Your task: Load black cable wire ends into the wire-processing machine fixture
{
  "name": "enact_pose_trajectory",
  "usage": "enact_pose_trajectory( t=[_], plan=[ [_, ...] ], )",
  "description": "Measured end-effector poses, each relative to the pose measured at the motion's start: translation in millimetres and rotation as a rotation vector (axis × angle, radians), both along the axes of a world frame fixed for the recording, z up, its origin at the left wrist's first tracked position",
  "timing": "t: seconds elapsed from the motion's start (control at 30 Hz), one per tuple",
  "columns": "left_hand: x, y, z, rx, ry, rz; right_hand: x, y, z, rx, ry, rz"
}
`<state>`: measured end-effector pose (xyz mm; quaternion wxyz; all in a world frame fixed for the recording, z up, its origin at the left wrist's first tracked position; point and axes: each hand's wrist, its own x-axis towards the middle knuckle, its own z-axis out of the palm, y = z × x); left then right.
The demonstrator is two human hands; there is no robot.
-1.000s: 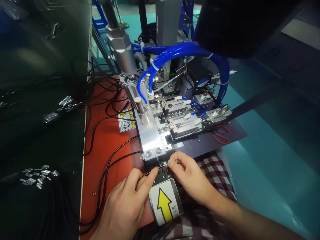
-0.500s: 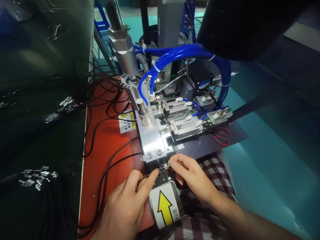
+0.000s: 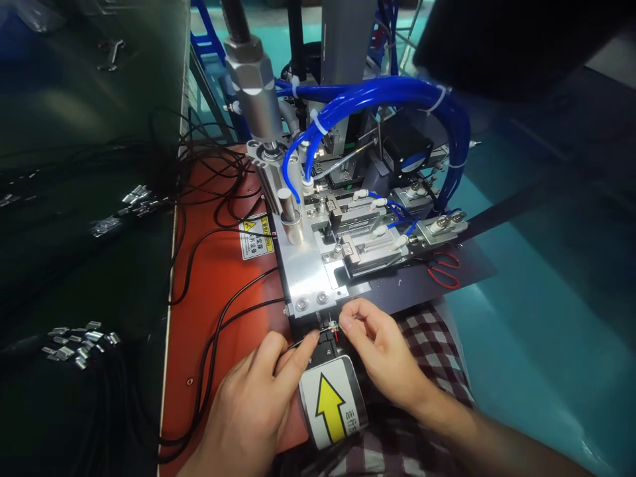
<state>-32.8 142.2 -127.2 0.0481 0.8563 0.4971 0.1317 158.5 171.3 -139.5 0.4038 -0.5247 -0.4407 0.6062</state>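
Note:
My left hand point(image 3: 258, 397) pinches a thin black cable point(image 3: 293, 346) between thumb and forefinger and presses it toward a small black fixture point(image 3: 322, 341) at the front of a metal machine plate point(image 3: 305, 275). My right hand point(image 3: 380, 348) pinches the cable's tiny end piece point(image 3: 332, 325), which shows red and green wire tips, right over that fixture. A white label with a yellow arrow point(image 3: 332, 403) lies just below both hands.
Blue air hoses point(image 3: 377, 96) and a silver cylinder point(image 3: 253, 86) rise behind the plate. Black cables point(image 3: 209, 331) loop over the orange mat point(image 3: 203, 298). Red-handled scissors point(image 3: 442, 271) lie at the right. Small metal shells point(image 3: 74, 341) lie on the dark table at left.
Both hands stay pinched at the fixture; the right hand has edged slightly closer to the plate. The view has shifted a little.

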Motion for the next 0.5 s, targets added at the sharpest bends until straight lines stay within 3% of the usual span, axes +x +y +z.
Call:
enact_pose_trajectory(
  t=[0.5],
  plan=[
    [2.5, 3.3, 5.1, 0.052, 0.005, -0.021, 0.5, 0.5, -4.3, -0.098, 0.145, 0.009]
  ],
)
